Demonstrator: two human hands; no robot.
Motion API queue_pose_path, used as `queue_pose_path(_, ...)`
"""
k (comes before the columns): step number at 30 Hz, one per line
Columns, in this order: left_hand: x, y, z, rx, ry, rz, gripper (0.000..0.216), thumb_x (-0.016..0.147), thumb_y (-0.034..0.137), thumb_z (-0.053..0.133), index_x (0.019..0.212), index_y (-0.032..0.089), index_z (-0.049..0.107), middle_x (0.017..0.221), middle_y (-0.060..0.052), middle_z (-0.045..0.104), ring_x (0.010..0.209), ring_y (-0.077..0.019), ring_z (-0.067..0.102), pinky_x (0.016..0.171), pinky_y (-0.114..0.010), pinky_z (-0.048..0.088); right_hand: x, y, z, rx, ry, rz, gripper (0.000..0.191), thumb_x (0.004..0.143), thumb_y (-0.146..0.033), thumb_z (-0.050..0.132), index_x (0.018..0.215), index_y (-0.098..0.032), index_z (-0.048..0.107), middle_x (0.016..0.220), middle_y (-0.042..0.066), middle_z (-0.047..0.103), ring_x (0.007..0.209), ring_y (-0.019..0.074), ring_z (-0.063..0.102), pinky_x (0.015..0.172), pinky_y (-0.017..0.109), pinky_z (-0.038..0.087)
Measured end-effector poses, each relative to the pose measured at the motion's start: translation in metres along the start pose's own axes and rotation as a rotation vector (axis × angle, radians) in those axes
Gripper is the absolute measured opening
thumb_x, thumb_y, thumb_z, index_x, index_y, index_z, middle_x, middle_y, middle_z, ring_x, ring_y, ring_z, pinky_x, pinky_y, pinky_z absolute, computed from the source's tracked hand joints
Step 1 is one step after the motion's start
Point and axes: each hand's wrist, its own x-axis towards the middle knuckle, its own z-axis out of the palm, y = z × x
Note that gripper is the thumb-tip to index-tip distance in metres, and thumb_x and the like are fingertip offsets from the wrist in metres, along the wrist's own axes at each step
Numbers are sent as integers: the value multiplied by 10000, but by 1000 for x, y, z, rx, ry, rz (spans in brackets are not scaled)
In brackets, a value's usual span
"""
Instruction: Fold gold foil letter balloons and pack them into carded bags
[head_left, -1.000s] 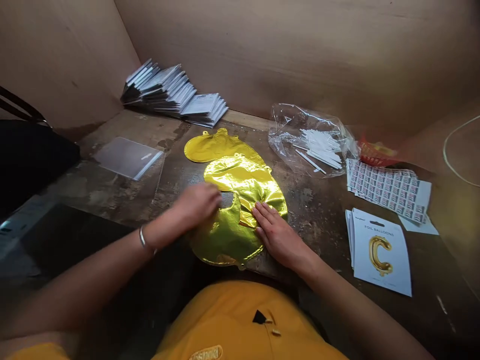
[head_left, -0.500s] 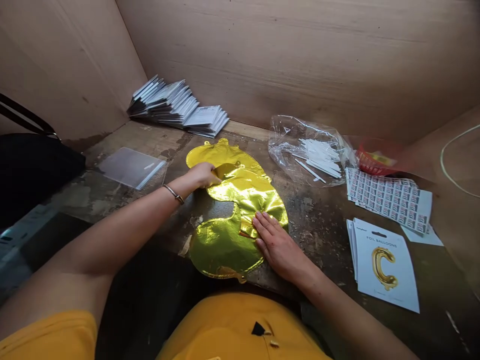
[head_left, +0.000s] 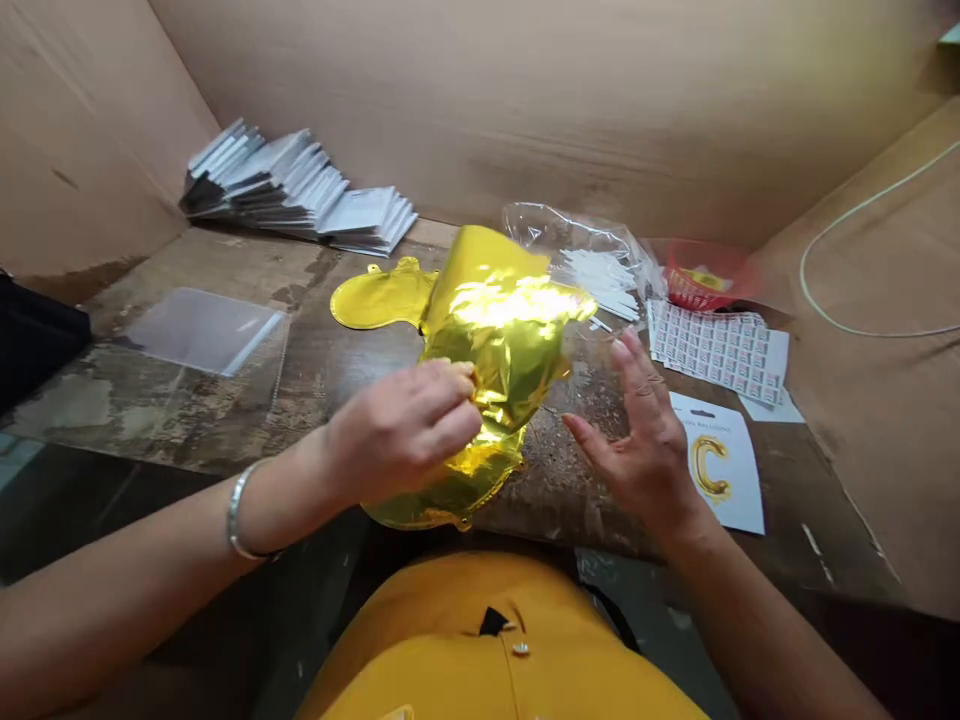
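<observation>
A flat gold foil balloon [head_left: 491, 330] lies folded on the worn wooden table [head_left: 315, 340], its upper half lifted and bent toward me. My left hand [head_left: 405, 425] is closed in a pinch on the lifted foil near the middle of the balloon. My right hand [head_left: 645, 430] hovers just to the right of the balloon with fingers spread and holds nothing. Another gold balloon piece [head_left: 379, 297] lies flat behind the lifted one.
A clear plastic sleeve [head_left: 201, 330] lies at the left. Stacks of white packets [head_left: 300, 190] sit at the back left. At the right are a clear bag of white sticks [head_left: 600, 265], a red basket [head_left: 697, 280], a sticker sheet [head_left: 712, 345] and a printed "C" card [head_left: 712, 460].
My left hand has pulled the far end of the balloon up and toward me, folding it over. My right hand has lifted off the foil and opened.
</observation>
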Motion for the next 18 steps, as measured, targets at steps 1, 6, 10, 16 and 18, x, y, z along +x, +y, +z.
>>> queue_pose_path(1,-10,7,13,0,-71,52,229,951,143,418,814,178,598,973,-65,692,1037,-188,661,971,-345,536,-4,3,0,-18,-47,-12,859,906,-315,593,1566,-258,46,1608,103,205,1459,326,232,1160,528,316)
queue_pose_path(6,-58,28,64,-134,-233,38,216,925,89,429,775,153,570,879,-98,671,940,-205,664,892,-344,554,-28,12,12,7,-419,-135,796,897,-274,605,1554,-225,161,1595,113,249,1485,293,149,1168,535,288)
queue_pose_path(10,-68,38,61,-343,-176,-233,106,900,118,478,854,168,560,951,-94,672,859,-172,658,727,-262,556,-25,5,23,114,-489,-220,768,869,-319,635,1523,-158,265,1565,146,313,1480,284,173,1170,529,287)
queue_pose_path(16,-68,35,45,-624,-165,-480,70,871,167,564,929,201,586,953,-41,686,862,-150,656,768,-252,525,-7,4,61,328,-448,-285,333,922,-251,518,1225,-170,630,1274,122,645,1297,248,495,1068,475,444)
queue_pose_path(18,-71,26,43,-733,-275,-436,258,863,329,623,1083,198,593,1100,-77,676,1005,-201,647,869,-307,526,-7,8,69,401,-468,-283,268,933,-203,473,1077,-206,699,1133,92,714,1170,219,590,990,426,506)
